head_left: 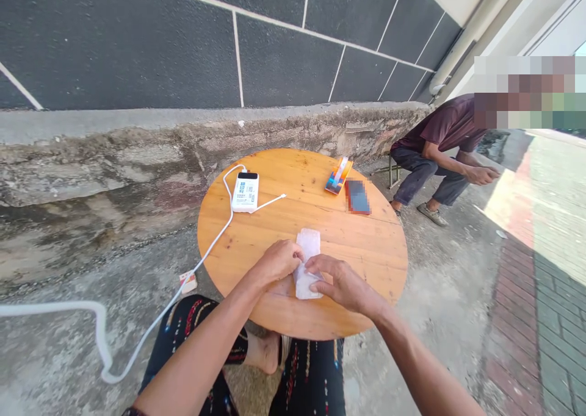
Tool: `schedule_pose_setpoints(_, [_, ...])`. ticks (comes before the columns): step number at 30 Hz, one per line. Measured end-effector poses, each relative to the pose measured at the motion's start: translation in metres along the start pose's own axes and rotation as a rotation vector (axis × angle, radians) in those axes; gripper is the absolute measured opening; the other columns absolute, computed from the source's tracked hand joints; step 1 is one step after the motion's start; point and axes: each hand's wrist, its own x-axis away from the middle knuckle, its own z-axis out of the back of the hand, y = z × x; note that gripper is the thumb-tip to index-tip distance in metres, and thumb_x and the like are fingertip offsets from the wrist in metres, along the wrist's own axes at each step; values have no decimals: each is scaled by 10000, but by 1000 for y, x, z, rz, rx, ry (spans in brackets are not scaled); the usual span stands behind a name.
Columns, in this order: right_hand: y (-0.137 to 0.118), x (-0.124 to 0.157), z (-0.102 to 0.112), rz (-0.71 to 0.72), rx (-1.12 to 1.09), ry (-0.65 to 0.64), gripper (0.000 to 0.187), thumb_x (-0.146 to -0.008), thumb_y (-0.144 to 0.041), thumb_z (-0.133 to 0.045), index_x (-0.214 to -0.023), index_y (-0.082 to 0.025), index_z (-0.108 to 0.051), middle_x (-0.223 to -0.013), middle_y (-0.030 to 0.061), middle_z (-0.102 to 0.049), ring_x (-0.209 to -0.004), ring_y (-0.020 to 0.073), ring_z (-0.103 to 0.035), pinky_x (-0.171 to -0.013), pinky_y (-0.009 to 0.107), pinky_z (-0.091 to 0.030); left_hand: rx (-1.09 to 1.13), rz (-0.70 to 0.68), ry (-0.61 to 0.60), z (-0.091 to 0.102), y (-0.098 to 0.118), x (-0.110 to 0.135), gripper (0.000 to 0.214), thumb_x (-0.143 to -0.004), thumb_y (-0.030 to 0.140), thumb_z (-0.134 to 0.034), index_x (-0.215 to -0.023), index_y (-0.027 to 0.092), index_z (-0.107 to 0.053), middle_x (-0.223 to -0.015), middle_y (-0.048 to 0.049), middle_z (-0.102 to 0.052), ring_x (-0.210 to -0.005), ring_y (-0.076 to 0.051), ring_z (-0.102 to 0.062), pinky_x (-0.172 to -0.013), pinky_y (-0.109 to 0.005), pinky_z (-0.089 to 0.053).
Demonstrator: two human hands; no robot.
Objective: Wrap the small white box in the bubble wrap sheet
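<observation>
A long whitish packet [308, 243], seemingly wrapped in translucent plastic like bubble wrap, lies flat near the front of a round wooden table [284, 322]. At its left edge is my left hand [281, 260], fingers curled in and pinched against the wrapping. My right hand [343, 283] comes over the packet from the right. Its thumb presses the near right part and its fingers rest on the middle, gripping the packet between them. What is inside the wrapping cannot be made out.
A white power bank [246, 191] with a white cable [215, 245] lies at the table's left. An orange tape dispenser [339, 176] and a phone [358, 196] lie at the back right. A seated person [448, 135] is beyond, by the dark tiled wall [284, 56]. A small box [187, 282] lies on the ground.
</observation>
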Motion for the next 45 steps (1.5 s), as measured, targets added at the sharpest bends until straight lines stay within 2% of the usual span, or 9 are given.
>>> schedule_pose_setpoints(5, [7,-11,5,-39,-35,-66,179,-811,-163,-634,-984,-207,-658,-981,22,-683,-894,182,-632,-826,320,-486,-35,-79,-59,7,-1,9,291,-661,97,-457,-712,188,-729,-660,-1,-647,-646,-146,-553,-604,-229,-365])
schedule_pose_setpoints(13, [3,-21,15,-89,-65,-168,192,-848,-241,-600,-1019,-191,-671,-991,50,-695,-926,211,-623,-830,323,-466,168,-173,29,-4,0,57,616,-667,60,-492,-1264,204,-533,-1029,-39,-586,-801,-140,-556,-706,-236,-459])
schedule_pose_setpoints(18, [-7,-10,12,13,183,-106,263,-888,-260,-536,-1130,-194,-616,-1120,97,-651,-1053,242,-569,-923,379,-417,213,-183,117,-13,2,60,517,-718,87,-510,-1209,230,-587,-1054,-31,-586,-869,-151,-547,-778,-262,-452])
schedule_pose_setpoints(22, [-10,0,0,48,335,-135,553,-769,-354,-680,-1258,-165,-503,-1232,125,-582,-1096,282,-530,-945,419,-394,202,-180,102,-11,-1,57,495,-709,106,-526,-1182,225,-608,-1003,-24,-600,-855,-156,-548,-777,-267,-447])
schedule_pose_setpoints(25, [-7,0,-13,-1,429,-82,468,-758,-237,-656,-1198,-145,-528,-1177,120,-605,-1053,284,-537,-926,421,-390,203,-173,80,-7,-6,56,563,-660,60,-489,-1193,206,-595,-1015,-29,-608,-861,-153,-553,-777,-257,-449])
schedule_pose_setpoints(30, [0,-1,-20,10,375,-50,434,-768,-162,-590,-1197,-161,-523,-1191,103,-605,-1056,268,-542,-917,399,-391,181,-133,108,-1,-8,47,699,-591,27,-423,-1260,196,-536,-1002,-31,-619,-820,-148,-556,-765,-258,-455])
schedule_pose_setpoints(34, [2,0,-16,-11,340,-52,474,-739,-163,-609,-1207,-155,-531,-1204,104,-605,-1060,273,-548,-928,399,-391,114,-166,70,-4,-3,37,736,-577,37,-442,-1291,203,-511,-1129,-45,-629,-868,-172,-571,-825,-289,-454])
schedule_pose_setpoints(38, [1,-4,-7,-39,268,-69,523,-724,-197,-647,-1234,-157,-537,-1185,110,-621,-1053,281,-560,-916,392,-403,34,-141,64,-8,-1,36,684,-600,51,-449,-1272,163,-513,-1082,-71,-653,-850,-188,-588,-800,-296,-458])
schedule_pose_setpoints(45, [0,-25,16,-126,72,-177,262,-706,-298,-712,-943,-194,-676,-956,40,-685,-859,221,-608,-753,294,-447,-38,-97,104,-8,0,38,641,-635,74,-462,-1270,143,-515,-1039,-92,-644,-891,-211,-586,-819,-305,-447])
